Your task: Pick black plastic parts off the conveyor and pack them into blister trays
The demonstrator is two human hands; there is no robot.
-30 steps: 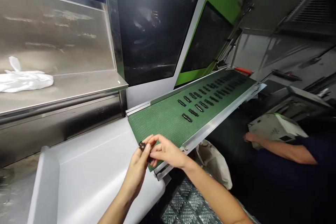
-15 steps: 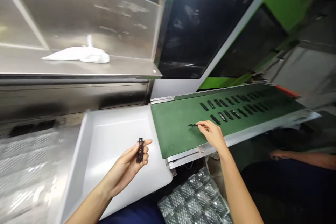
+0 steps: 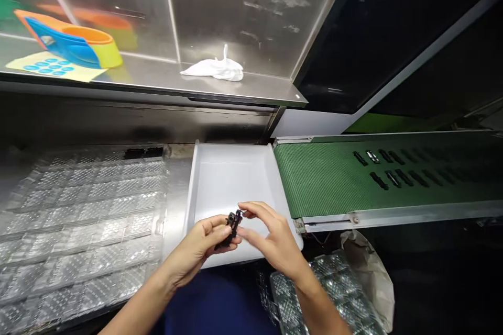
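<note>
head view: black parts (image 3: pixel 232 227) in left hand (image 3: pixel 198 246), beside right hand (image 3: pixel 282 245)

Both forearms are bare and converge from the lower edge of the view. The left forearm (image 3: pixel 143 298) rises toward the right, its wrist (image 3: pixel 171 275) nearly straight. The left hand (image 3: pixel 198 246) is closed in a pinch grip, thumb laid across the top, index finger curled above it, remaining fingers folded beneath. The right forearm (image 3: pixel 324 306) rises toward the left; its wrist (image 3: pixel 303 272) leads into the right hand (image 3: pixel 277 241), back of the hand outward. Its thumb and index finger reach leftward, parted, tips close to the left hand's fingers. Contact between the two hands cannot be confirmed at this resolution.
</note>
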